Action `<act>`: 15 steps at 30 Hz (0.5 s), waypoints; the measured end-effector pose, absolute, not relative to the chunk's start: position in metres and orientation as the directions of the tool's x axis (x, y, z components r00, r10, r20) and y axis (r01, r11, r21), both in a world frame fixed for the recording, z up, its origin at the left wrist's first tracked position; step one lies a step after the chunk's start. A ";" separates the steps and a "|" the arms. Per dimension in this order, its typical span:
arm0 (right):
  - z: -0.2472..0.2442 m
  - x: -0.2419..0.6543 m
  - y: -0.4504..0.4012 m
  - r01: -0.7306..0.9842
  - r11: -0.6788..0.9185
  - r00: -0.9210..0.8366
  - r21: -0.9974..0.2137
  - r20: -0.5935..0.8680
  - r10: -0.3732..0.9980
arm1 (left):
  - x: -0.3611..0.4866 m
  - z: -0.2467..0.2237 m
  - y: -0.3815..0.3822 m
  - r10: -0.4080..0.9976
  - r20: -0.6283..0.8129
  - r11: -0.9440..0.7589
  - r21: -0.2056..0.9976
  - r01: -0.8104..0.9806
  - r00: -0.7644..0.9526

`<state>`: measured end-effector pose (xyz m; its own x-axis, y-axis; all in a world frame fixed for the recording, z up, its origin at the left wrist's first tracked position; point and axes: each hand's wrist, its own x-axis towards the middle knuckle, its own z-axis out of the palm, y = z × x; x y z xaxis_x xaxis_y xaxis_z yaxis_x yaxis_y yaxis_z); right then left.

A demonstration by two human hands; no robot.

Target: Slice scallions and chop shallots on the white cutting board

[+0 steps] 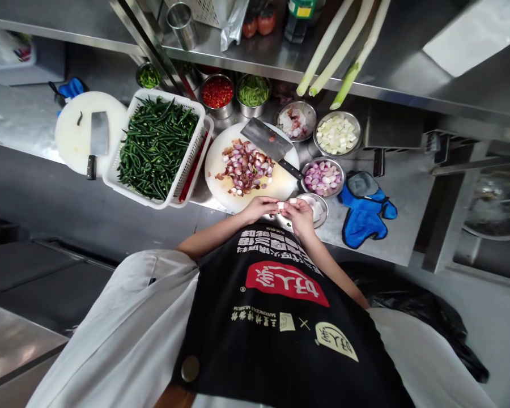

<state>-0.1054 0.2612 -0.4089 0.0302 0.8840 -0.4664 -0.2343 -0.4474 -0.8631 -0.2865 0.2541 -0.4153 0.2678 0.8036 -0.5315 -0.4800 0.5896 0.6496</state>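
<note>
My left hand [260, 208] and my right hand [301, 216] meet in front of my apron, both closed with fingertips together. Pinched between them is a small white piece [281, 205], perhaps a peeled clove; its kind is too small to make out. A second whitish bit shows at my right fingertips. Under my right hand is a metal bowl [325, 218] with white pieces, partly hidden. Just beyond lies a round cutting board [221, 195] heaped with shallots [246, 167] and brown skins. A cleaver [267, 139] rests across its far right side.
Left of the board stands a white basket [153, 199] of green chillies. Further left, another board [70, 127] bears a cleaver [99, 133]. Bowls of peeled shallots [323, 177] and white cubes [337, 134] stand right, near blue gloves [365, 212]. Leeks [348, 73] overhang the shelf.
</note>
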 end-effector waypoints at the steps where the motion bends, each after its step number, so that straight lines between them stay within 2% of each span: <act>1: -0.407 -0.105 0.261 -0.243 -0.439 0.032 -0.865 -0.460 0.888 | -0.287 -0.414 0.254 0.803 -0.530 0.591 0.646 -0.482 0.274; 7: -0.400 -0.108 0.260 -0.244 -0.394 0.036 -0.886 -0.414 0.909 | -0.286 -0.410 0.255 0.821 -0.500 0.567 0.656 -0.498 0.275; 15: -0.400 -0.114 0.257 -0.150 -0.381 0.039 -0.912 -0.391 0.920 | -0.277 -0.411 0.256 0.878 -0.463 0.474 0.799 -0.370 0.125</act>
